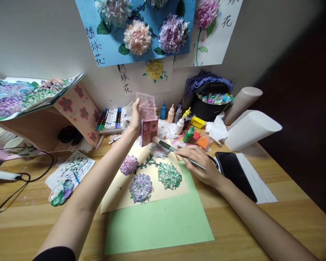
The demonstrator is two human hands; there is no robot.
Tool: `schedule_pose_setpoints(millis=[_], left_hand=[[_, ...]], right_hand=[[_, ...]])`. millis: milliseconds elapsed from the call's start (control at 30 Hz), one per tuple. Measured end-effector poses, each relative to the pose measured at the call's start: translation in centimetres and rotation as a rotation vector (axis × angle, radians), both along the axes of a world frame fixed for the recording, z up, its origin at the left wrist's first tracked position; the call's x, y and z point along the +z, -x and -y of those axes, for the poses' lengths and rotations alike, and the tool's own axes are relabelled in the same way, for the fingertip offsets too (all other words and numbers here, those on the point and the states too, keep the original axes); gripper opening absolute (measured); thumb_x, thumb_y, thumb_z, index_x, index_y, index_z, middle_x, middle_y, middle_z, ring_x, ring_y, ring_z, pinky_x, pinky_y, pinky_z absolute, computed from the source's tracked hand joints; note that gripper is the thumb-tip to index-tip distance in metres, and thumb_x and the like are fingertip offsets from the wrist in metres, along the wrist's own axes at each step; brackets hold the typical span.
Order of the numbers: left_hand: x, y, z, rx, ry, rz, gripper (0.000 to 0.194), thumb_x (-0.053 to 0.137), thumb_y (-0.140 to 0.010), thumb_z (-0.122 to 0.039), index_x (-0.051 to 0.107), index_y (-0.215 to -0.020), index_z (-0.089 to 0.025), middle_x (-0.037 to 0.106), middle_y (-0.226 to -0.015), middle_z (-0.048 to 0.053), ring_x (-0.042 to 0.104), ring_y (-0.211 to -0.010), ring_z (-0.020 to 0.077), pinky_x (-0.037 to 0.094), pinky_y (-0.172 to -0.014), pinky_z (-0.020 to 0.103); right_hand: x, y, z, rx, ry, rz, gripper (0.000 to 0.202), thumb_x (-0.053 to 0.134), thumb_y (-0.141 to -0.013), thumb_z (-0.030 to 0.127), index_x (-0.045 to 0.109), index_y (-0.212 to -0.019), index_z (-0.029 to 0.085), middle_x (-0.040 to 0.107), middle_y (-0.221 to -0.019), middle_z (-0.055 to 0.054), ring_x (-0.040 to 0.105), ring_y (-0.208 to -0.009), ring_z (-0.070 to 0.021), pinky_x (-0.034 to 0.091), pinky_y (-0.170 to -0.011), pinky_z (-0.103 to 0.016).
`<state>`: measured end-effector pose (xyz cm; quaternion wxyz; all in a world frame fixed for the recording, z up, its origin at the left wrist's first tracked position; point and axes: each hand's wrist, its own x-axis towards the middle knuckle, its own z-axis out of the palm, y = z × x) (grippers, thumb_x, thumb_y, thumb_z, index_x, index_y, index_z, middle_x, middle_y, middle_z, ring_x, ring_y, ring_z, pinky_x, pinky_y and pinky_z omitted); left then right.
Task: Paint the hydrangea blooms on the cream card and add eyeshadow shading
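My left hand (136, 117) grips an eyeshadow palette (149, 131) by its left side, with the clear lid raised and the pans facing me. In my right hand (199, 162) is a makeup brush (167, 146), its bristle tip touching or just beside the palette's lower right pan. Below both hands lies a cream sheet (163, 194) bearing several raised paper flowers, among them a green flower (170, 176) and a purple flower (141, 187), joined by a painted stem. Under it, a green sheet (160, 232) sticks out toward me.
Small paint bottles (188, 135) and a black bag of markers (212, 107) stand behind. A phone (235, 174) lies right, near a white paper roll (251, 130). At left are a cardboard box (76, 116), a paint-smeared paper (70, 166) and cables (29, 177).
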<state>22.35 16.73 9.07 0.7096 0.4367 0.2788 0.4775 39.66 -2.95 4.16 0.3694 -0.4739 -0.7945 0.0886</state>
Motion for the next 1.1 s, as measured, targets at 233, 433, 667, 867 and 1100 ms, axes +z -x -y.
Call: schedule_pose_setpoints(millis=[233, 433, 667, 867, 1100], left_hand=[[0.3, -0.6, 0.1, -0.016, 0.046, 0.044, 0.057, 0.036, -0.078, -0.065, 0.057, -0.103, -0.018, 0.067, -0.096, 0.013, 0.060, -0.101, 0.0305, 0.051, -0.078, 0.041], [-0.3, -0.7, -0.1, -0.049, 0.034, 0.052, 0.061, 0.035, -0.075, -0.068, 0.058, -0.102, -0.018, 0.067, -0.097, 0.013, 0.060, -0.102, 0.0301, 0.052, -0.076, 0.041], [-0.4, 0.1, -0.2, -0.061, 0.005, 0.094, 0.060, 0.036, -0.074, -0.068, 0.060, -0.098, -0.018, 0.067, -0.101, 0.014, 0.059, -0.104, 0.0306, 0.052, -0.076, 0.041], [-0.6, 0.0, -0.1, -0.029, 0.012, 0.090, 0.061, 0.035, -0.075, -0.068, 0.059, -0.101, -0.019, 0.068, -0.097, 0.013, 0.060, -0.101, 0.0294, 0.052, -0.075, 0.042], [-0.6, -0.4, 0.0, 0.045, 0.011, 0.131, 0.059, 0.038, -0.075, -0.066, 0.058, -0.104, -0.018, 0.068, -0.098, 0.013, 0.060, -0.102, 0.0295, 0.051, -0.078, 0.039]], right_hand=[[-0.3, -0.2, 0.1, -0.087, -0.085, -0.045, 0.029, 0.045, -0.087, 0.018, 0.057, -0.112, 0.025, 0.066, -0.104, -0.005, 0.056, -0.097, -0.0223, 0.044, -0.083, -0.041], [0.0, 0.0, 0.2, -0.090, -0.090, -0.089, 0.029, 0.042, -0.087, 0.019, 0.057, -0.111, 0.025, 0.067, -0.102, -0.004, 0.057, -0.095, -0.0217, 0.045, -0.082, -0.040], [0.3, 0.2, 0.3, -0.071, -0.095, -0.097, 0.029, 0.043, -0.087, 0.015, 0.056, -0.111, 0.024, 0.066, -0.102, -0.004, 0.055, -0.096, -0.0214, 0.044, -0.084, -0.040], [0.7, 0.7, 0.4, -0.055, -0.078, -0.074, 0.029, 0.045, -0.087, 0.016, 0.056, -0.112, 0.026, 0.066, -0.101, -0.004, 0.054, -0.097, -0.0216, 0.043, -0.086, -0.040], [1.1, 1.0, 0.2, -0.029, -0.027, -0.090, 0.030, 0.043, -0.089, 0.018, 0.056, -0.114, 0.026, 0.065, -0.103, -0.003, 0.052, -0.099, -0.0217, 0.044, -0.086, -0.039]])
